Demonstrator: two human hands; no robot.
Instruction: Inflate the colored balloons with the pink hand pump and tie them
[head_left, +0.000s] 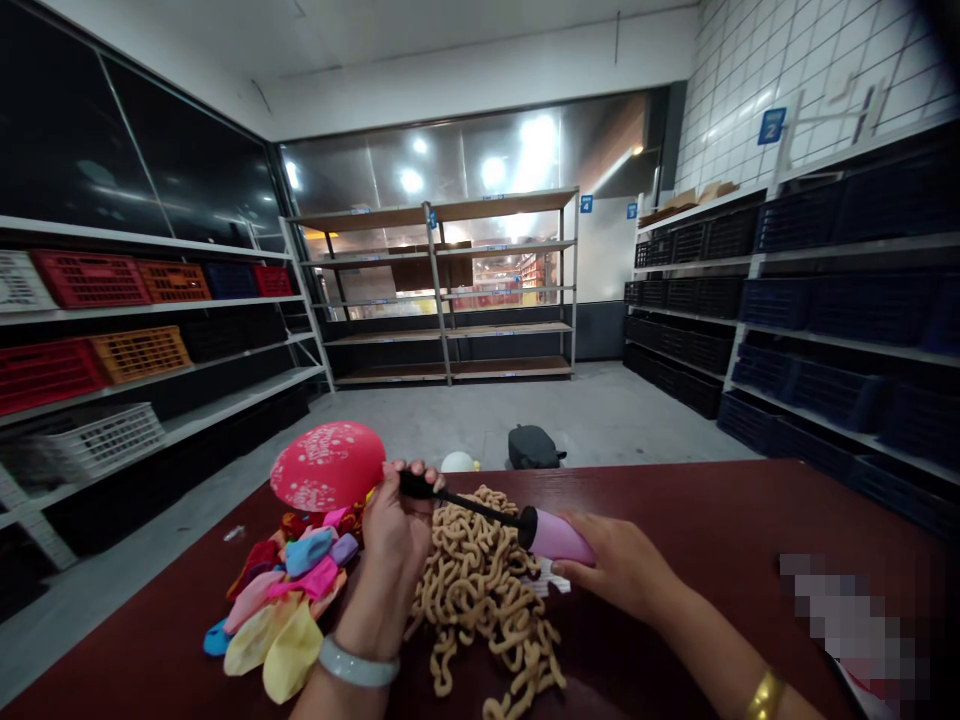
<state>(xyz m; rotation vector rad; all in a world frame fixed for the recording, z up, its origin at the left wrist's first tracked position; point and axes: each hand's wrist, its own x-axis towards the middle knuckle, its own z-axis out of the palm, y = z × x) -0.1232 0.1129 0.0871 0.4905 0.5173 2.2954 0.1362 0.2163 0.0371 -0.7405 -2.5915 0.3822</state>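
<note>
My left hand (405, 510) is closed round the black end of a hand pump (480, 506), with the neck of an inflated red balloon (328, 466) at its fingers. The balloon has pale printing. My right hand (619, 560) grips the pump's pink barrel (561, 537), and a black rod shows between the two hands. Below the pump lies a heap of tan, curly pieces (480, 590). Left of my left forearm is a pile of uninflated balloons (289, 600) in yellow, pink, blue, purple and red.
The dark red table (675, 492) holds a blurred-out object (855, 620) at the right. Beyond its far edge are a dark bag (534, 447) and a white round object (459, 462). Shelves with crates stand left and right, with a rack (448, 340) at the back.
</note>
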